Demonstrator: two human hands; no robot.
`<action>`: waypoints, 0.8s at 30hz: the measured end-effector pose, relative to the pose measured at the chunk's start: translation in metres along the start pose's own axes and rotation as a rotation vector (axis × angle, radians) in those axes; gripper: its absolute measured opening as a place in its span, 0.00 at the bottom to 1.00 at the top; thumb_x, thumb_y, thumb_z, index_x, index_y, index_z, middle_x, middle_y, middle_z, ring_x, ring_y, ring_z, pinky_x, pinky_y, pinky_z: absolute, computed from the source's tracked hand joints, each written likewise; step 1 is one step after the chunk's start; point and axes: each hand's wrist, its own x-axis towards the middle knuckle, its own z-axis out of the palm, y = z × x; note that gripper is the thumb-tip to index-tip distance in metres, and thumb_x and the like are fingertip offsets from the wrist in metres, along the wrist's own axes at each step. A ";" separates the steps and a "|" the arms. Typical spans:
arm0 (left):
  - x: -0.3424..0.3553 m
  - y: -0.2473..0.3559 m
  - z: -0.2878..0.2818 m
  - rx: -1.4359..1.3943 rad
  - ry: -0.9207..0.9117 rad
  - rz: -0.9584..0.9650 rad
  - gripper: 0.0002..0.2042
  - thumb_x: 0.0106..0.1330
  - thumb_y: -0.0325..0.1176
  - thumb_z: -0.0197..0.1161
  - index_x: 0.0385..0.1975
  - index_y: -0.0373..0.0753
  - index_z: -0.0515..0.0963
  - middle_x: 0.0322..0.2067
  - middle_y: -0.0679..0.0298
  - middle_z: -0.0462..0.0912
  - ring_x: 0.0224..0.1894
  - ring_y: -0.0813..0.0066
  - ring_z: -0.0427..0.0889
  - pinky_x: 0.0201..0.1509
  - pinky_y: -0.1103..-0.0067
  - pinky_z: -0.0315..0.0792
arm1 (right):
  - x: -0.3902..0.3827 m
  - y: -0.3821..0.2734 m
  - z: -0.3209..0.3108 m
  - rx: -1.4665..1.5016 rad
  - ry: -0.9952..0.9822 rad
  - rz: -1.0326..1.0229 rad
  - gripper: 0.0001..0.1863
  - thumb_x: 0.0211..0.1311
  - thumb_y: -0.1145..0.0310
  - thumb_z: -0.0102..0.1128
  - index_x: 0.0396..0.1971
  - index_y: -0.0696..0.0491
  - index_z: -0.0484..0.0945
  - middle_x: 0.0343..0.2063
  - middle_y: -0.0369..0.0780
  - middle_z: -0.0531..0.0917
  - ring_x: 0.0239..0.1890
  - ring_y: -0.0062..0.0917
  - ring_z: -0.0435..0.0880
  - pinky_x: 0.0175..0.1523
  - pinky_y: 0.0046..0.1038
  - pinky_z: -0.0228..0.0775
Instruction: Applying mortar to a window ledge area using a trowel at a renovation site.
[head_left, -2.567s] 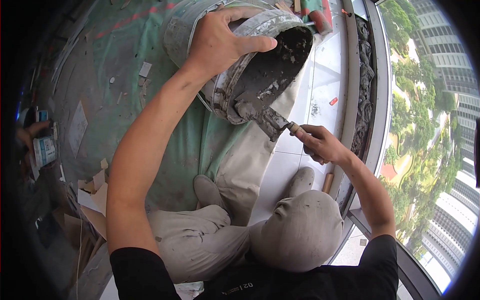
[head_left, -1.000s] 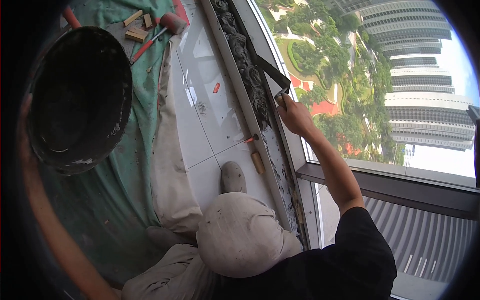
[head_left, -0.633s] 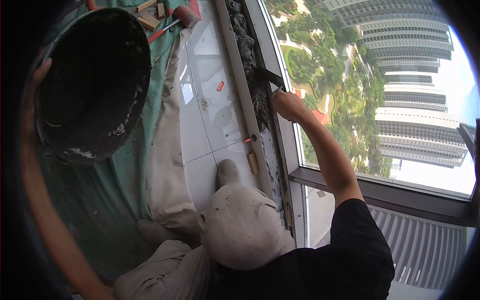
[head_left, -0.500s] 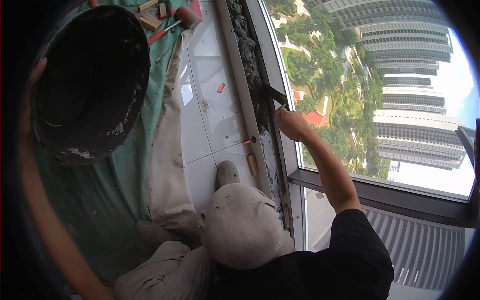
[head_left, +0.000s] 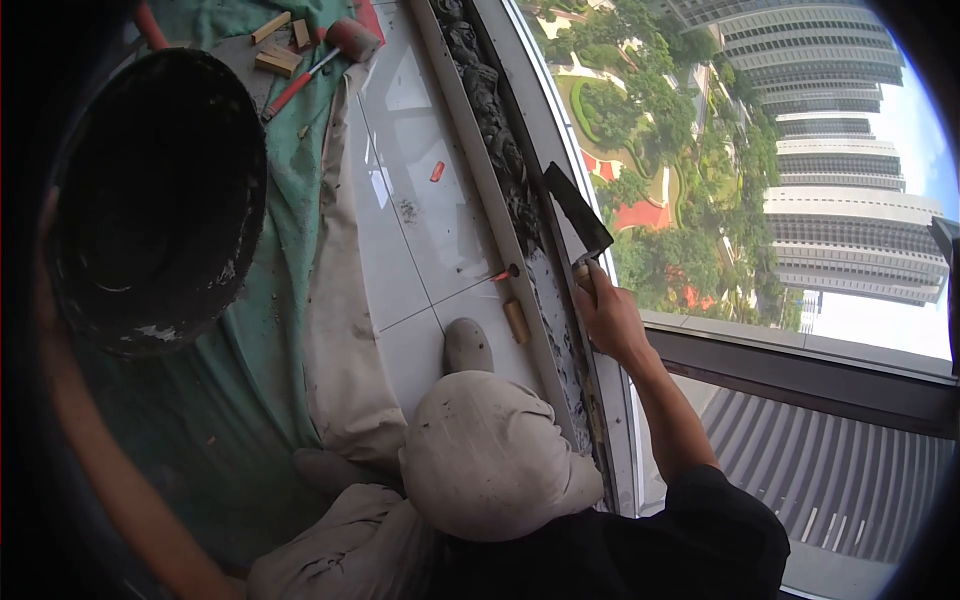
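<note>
Dark grey steel, wet-looking: that's the trowel (head_left: 580, 208), flat long blade, held over the window frame's ledge (head_left: 552, 232) just beside the mortar strip (head_left: 490, 115). Can't tell if blade touches ledge. Your right hand (head_left: 612, 322) is wrapped round its short handle, fingers curled closed, blade pointing away from you. Should handle light and stiff; smeared face probably slick, so keep hold at the handle, not the blade.

Your left hand (head_left: 50, 215) is at the far outer side of the black bucket (head_left: 225, 235), dim at the picture's rim; can't tell how its fingers sit. Bucket is tipped, mouth toward you, round, hard-walled, pale crust near the lip. Likely bulky and awkward one-handed; grip at the rim, watch for gritty slip.

Mortar: soft, lumpy, ridged, probably sticky and heavy for its size. It lies in a narrow channel between the ledge and a straight pale strip (head_left: 519, 270). Around: glossy white tile (head_left: 405, 265), creased beige cloth (head_left: 345, 345), wrinkled green sheet (head_left: 265, 350), red-handled mallet (head_left: 352, 40) with a dull rounded head, rough wood blocks (head_left: 277, 65), smooth wooden cylinder (head_left: 516, 322).
</note>
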 end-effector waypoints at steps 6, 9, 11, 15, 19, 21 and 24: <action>-0.007 -0.001 -0.008 -0.067 0.087 -0.143 0.26 0.79 0.47 0.69 0.62 0.28 0.83 0.61 0.51 0.87 0.60 0.63 0.86 0.65 0.68 0.78 | -0.001 0.001 0.004 0.222 0.264 -0.088 0.31 0.85 0.60 0.65 0.78 0.58 0.71 0.44 0.61 0.92 0.45 0.62 0.93 0.51 0.58 0.82; -0.013 -0.005 -0.017 -0.113 0.122 -0.196 0.28 0.80 0.47 0.70 0.67 0.28 0.82 0.65 0.51 0.86 0.65 0.63 0.85 0.70 0.68 0.77 | 0.024 0.009 0.064 0.273 0.229 0.012 0.28 0.83 0.58 0.67 0.74 0.54 0.75 0.40 0.61 0.91 0.44 0.66 0.90 0.49 0.59 0.79; -0.011 -0.007 -0.025 -0.138 0.135 -0.233 0.29 0.80 0.47 0.70 0.70 0.28 0.81 0.68 0.50 0.86 0.68 0.63 0.85 0.74 0.68 0.76 | 0.029 0.026 0.085 0.202 0.074 -0.010 0.29 0.82 0.57 0.68 0.75 0.51 0.76 0.40 0.62 0.91 0.45 0.67 0.89 0.50 0.59 0.79; 0.002 -0.010 -0.040 -0.218 0.193 -0.333 0.33 0.81 0.47 0.71 0.77 0.29 0.80 0.73 0.50 0.84 0.74 0.63 0.84 0.80 0.68 0.74 | 0.018 0.034 0.090 0.288 0.141 0.028 0.28 0.81 0.57 0.69 0.72 0.54 0.79 0.40 0.62 0.90 0.46 0.68 0.89 0.52 0.56 0.81; 0.003 -0.001 -0.045 -0.126 0.250 -0.163 0.24 0.80 0.38 0.75 0.66 0.26 0.86 0.56 0.59 0.93 0.55 0.73 0.91 0.62 0.77 0.81 | 0.016 0.000 0.048 0.639 0.141 -0.139 0.11 0.88 0.64 0.64 0.49 0.59 0.83 0.25 0.32 0.78 0.27 0.15 0.73 0.33 0.28 0.67; 0.002 0.002 -0.043 -0.355 0.176 -0.180 0.25 0.79 0.36 0.76 0.67 0.25 0.85 0.57 0.58 0.94 0.55 0.73 0.92 0.62 0.77 0.83 | 0.020 -0.023 0.037 0.839 0.027 -0.168 0.10 0.90 0.65 0.62 0.53 0.56 0.81 0.25 0.24 0.72 0.27 0.08 0.66 0.31 0.19 0.56; -0.001 0.004 -0.044 -0.324 0.266 -0.243 0.24 0.79 0.36 0.76 0.66 0.25 0.86 0.56 0.57 0.94 0.53 0.72 0.94 0.60 0.77 0.85 | 0.023 -0.062 0.034 0.815 -0.087 -0.307 0.17 0.89 0.65 0.62 0.64 0.60 0.81 0.27 0.29 0.77 0.27 0.11 0.69 0.32 0.22 0.61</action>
